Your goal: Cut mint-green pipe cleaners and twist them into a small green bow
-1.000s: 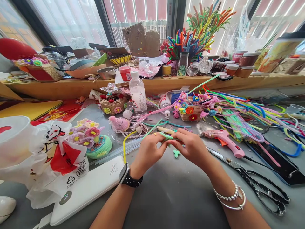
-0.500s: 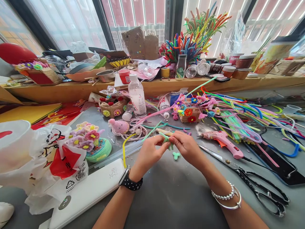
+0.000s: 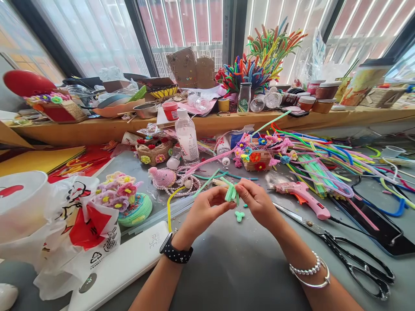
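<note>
Bending work is in hand: left hand (image 3: 207,208) and right hand (image 3: 256,199) each pinch the looped green pipe cleaner (image 3: 231,193) between fingertips, just above the surface (image 3: 233,263), near a small green piece (image 3: 240,215). Shaping it further likely calls for a firm grip on both sides.

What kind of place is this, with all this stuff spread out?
Probably a craft workbench by a window. Loose pipe cleaners lie heaped on the grey table, a pink glue gun and scissors lie beside them, and the left hand and right hand pinch a green pipe-cleaner piece.
</note>
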A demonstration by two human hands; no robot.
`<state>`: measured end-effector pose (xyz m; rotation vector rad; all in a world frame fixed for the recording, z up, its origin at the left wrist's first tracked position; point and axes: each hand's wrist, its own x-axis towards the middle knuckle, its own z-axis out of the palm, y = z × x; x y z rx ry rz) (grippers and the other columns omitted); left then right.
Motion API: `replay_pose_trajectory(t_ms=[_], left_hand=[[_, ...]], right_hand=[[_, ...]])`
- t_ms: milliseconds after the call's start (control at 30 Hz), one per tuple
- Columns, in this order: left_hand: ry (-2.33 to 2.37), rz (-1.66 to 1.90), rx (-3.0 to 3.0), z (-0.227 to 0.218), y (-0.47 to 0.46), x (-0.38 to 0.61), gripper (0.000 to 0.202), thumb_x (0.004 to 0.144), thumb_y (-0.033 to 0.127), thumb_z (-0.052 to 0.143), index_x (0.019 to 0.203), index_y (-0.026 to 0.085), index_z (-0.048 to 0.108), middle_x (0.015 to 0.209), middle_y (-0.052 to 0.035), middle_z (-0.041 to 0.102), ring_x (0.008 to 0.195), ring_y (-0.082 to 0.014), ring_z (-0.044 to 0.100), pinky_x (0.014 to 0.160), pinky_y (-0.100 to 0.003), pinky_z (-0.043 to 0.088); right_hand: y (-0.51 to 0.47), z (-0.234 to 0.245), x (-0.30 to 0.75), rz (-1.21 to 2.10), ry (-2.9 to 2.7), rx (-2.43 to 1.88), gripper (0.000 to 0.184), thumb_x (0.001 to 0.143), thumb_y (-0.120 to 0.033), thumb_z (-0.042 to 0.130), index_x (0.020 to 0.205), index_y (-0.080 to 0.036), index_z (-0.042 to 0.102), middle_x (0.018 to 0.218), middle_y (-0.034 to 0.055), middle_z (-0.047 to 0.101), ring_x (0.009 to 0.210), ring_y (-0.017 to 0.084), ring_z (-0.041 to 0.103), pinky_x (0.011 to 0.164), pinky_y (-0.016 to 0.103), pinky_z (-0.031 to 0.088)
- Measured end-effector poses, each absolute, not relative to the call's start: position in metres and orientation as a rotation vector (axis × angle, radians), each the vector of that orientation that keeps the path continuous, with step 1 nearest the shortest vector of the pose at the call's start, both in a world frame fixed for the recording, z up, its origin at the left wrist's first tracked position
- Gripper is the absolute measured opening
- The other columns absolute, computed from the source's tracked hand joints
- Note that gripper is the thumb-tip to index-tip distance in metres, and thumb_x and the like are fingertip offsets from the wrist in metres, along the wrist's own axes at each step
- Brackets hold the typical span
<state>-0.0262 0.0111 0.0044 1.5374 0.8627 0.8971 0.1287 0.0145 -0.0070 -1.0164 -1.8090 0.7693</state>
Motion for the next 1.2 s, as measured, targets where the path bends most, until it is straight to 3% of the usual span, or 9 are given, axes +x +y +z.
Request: replay_pose_trajectory(t_ms=[200,333,500,667,800,1033,1200], left_hand=[[0.900,0.965,1.567,0.008,0.011,-0.026,0.009,0.070,0.022,0.059,0.072,0.015,0.063,0.071,-0.0031,0.063,0.069,-0.0151,0.058,0.067,-0.026,0.046],[1.043,1.094,1.812,0.010,0.012,-0.029,0.010,0.069,0.019,0.058,0.065,0.018,0.067,0.072,-0.0026,0.065,0.070,-0.0154,0.058,0.068,-0.026,0.045],[1.084,1.143,1.864,0.010,0.014,-0.033,0.010,0.069,0.017,0.057,0.066,0.018,0.067,0.070,-0.0018,0.064,0.070,-0.0145,0.058,0.069,-0.024,0.044],[1.176,1.055,1.598,0.005,0.016,-0.033,0.020,0.073,0.026,0.054,0.089,0.016,0.061,0.079,-0.0029,0.066,0.071,-0.0151,0.060,0.066,-0.025,0.047],[1.101,0.990,1.524,0.008,0.014,-0.032,0.028,0.078,0.033,0.046,0.072,0.012,0.063,0.072,-0.0050,0.065,0.070,-0.0166,0.060,0.067,-0.026,0.047],[0.976,0.962,1.610,0.020,0.005,-0.033,0.030,0.080,0.034,0.042,0.087,0.016,0.065,0.091,-0.0029,0.065,0.085,-0.0187,0.057,0.077,-0.026,0.042],[0.984,0.952,1.656,0.018,0.005,-0.031,0.025,0.078,0.031,0.047,0.088,0.018,0.065,0.091,-0.0030,0.066,0.086,-0.0186,0.057,0.078,-0.026,0.042]], right_hand=[[0.012,-0.006,0.130,1.119,-1.683,-0.895,0.030,0.088,-0.034,0.034,0.063,-0.018,0.040,0.057,-0.0050,0.029,0.051,0.009,0.029,0.047,0.021,0.025],[0.009,-0.002,0.134,1.152,-1.805,-0.808,0.031,0.087,-0.035,0.036,0.062,-0.018,0.040,0.058,-0.0044,0.032,0.052,0.009,0.031,0.048,0.021,0.026],[0.009,0.003,0.136,0.928,-2.043,-0.790,0.030,0.087,-0.030,0.038,0.060,-0.017,0.044,0.059,-0.0029,0.039,0.058,0.010,0.039,0.055,0.021,0.032],[0.012,-0.002,0.134,0.510,-2.049,-0.956,0.028,0.087,-0.028,0.038,0.063,-0.017,0.050,0.061,-0.0010,0.043,0.059,0.012,0.041,0.056,0.022,0.034],[0.012,-0.007,0.132,0.292,-2.043,-1.014,0.026,0.087,-0.028,0.038,0.070,-0.017,0.055,0.065,0.0023,0.050,0.061,0.013,0.045,0.058,0.024,0.036],[0.008,-0.007,0.132,0.140,-2.059,-0.994,0.026,0.087,-0.029,0.039,0.072,-0.017,0.058,0.063,0.0030,0.052,0.060,0.013,0.047,0.056,0.023,0.037],[0.009,-0.007,0.133,0.052,-2.096,-1.014,0.029,0.086,-0.030,0.039,0.069,-0.017,0.059,0.062,0.0030,0.051,0.057,0.013,0.047,0.054,0.023,0.037]])
